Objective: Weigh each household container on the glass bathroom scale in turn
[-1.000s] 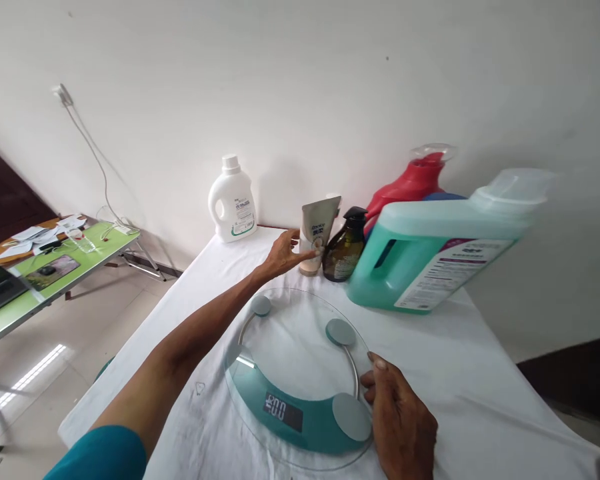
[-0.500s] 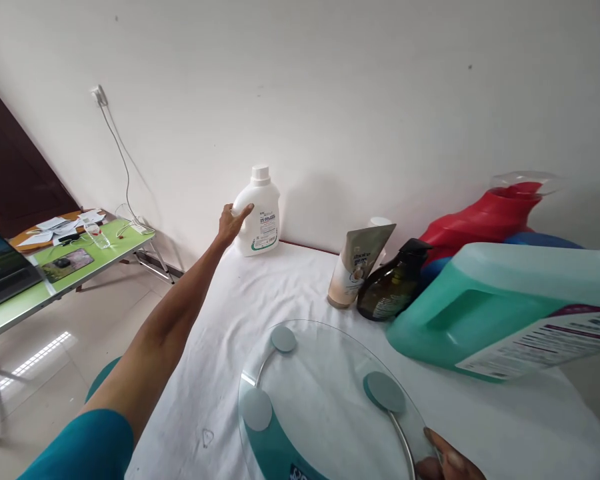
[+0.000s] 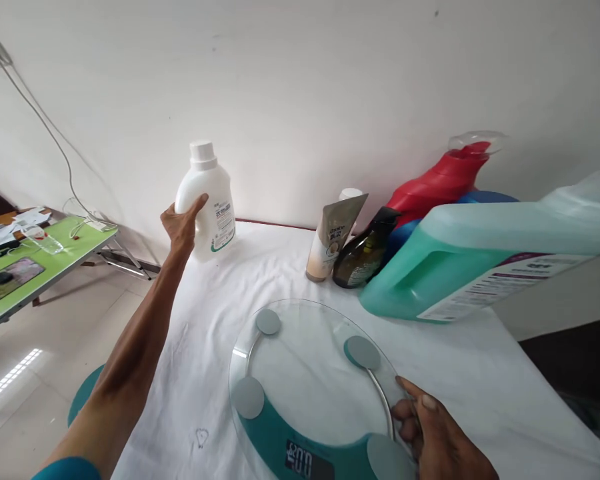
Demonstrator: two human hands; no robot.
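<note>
- Hands: the two hands work well apart, one at each side of the frame.
- Left hand (image 3: pixel 183 223): it is at upper left of centre with the arm stretched out. The fingers and thumb are closed around the body of the white bottle (image 3: pixel 210 203).
- White bottle: it stands upright with its cap on, near the wall at the far left end of the table (image 3: pixel 215 320). Its base appears to be just clear of the white cloth, though contact cannot be ruled out.
- Right hand (image 3: pixel 437 440): it is at lower right, with the fingers curled on the right rim of the glass scale (image 3: pixel 310 387). It rests there and is not clamped.
- Glass scale: it lies flat on the cloth at lower centre. Nothing stands on its plate, and its display (image 3: pixel 301 461) is lit at the bottom edge.
- Step in hand, as a judgement: the bottle is gripped in the left hand while the right hand steadies the scale.
- Next move, as a judgement: any transfer to the scale calls for a level, gentle placement at the middle of the plate, between the four round pads. The right hand should then be taken off the rim so that it adds no load.
- Surroundings: a tube (image 3: pixel 333 237), a dark pump bottle (image 3: pixel 363 252), a red bottle (image 3: pixel 435 177) and a teal jug (image 3: pixel 480 260) stand in a group at right of centre, well apart from the white bottle.
</note>
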